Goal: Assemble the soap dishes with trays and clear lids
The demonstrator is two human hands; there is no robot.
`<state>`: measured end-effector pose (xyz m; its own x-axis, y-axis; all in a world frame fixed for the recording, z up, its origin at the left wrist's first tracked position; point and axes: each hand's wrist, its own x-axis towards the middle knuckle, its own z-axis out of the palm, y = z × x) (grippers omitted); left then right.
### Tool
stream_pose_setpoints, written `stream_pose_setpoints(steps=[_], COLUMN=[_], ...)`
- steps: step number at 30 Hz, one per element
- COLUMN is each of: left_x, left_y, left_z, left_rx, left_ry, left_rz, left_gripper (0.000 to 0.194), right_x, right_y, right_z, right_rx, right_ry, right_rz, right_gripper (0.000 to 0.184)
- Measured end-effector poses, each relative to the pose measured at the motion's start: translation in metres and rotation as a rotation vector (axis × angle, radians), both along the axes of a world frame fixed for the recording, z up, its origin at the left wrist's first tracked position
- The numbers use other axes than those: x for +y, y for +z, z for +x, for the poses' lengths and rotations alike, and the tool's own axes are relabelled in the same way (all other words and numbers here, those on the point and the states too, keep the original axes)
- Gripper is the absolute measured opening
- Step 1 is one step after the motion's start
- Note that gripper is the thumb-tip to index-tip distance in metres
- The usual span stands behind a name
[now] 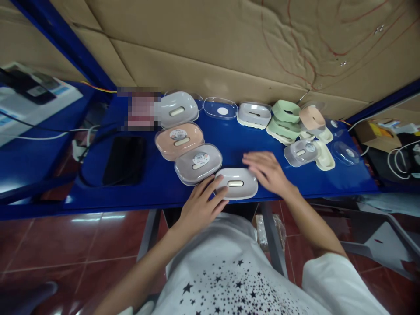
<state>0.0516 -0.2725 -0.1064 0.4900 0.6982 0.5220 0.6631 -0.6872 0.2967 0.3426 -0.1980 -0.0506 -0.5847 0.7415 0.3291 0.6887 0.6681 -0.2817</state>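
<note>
In front of my body, a grey oval plastic box [243,192] with a cream oblong piece in its top lies near the table's front edge. My left hand [204,202] rests on its left end, fingers spread and not wrapped around it. Just beyond the opposite end, my right hand [267,171] stretches its fingers out flat, with nothing in them; whether it touches the box is unclear. A labelled grey oval box [210,162] under a clear cover sits beside my left fingertips. Behind that lies a peach oval box [164,142], also labelled.
Another grey box [167,114] and a clear oval lid [210,109] stand along the back. Green trays [286,114], a peach piece [311,119] and cream bases [324,158] cluster at right. A dark flat object [124,159] lies left. Cardboard [197,48] walls the back.
</note>
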Motion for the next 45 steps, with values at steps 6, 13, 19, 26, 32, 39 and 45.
stream_pose_setpoints(steps=[6,13,19,26,32,39,45], left_x=[0.0,-0.002,0.0,-0.001,-0.005,-0.004,-0.001], left_y=[0.004,0.001,0.001,0.0,-0.002,-0.002,-0.001], left_z=[0.0,-0.003,0.001,0.002,0.0,-0.003,-0.007], left_rx=[0.007,-0.046,-0.025,-0.018,-0.084,-0.221,-0.268], left_ry=[-0.01,0.009,0.015,0.029,0.046,0.028,-0.003], left_rz=[0.009,0.02,0.058,0.053,-0.056,-0.263,-0.351], left_gripper=[0.029,0.032,0.035,0.035,0.038,0.064,0.073], right_x=[0.15,0.107,0.026,-0.011,-0.028,-0.058,-0.059], right_y=[-0.003,-0.006,-0.025,-0.031,-0.02,-0.007,-0.004], right_z=[-0.054,-0.043,0.03,0.043,0.06,0.023,-0.017], right_rx=[-0.19,0.224,0.66,0.135,0.01,0.123,-0.082], right_ry=[-0.21,-0.2,-0.615,-0.496,-0.324,-0.016,0.14], right_rz=[-0.018,-0.049,-0.151,-0.122,-0.178,-0.259,-0.069], right_gripper=[0.048,0.037,0.054,0.069,0.074,0.071,0.073])
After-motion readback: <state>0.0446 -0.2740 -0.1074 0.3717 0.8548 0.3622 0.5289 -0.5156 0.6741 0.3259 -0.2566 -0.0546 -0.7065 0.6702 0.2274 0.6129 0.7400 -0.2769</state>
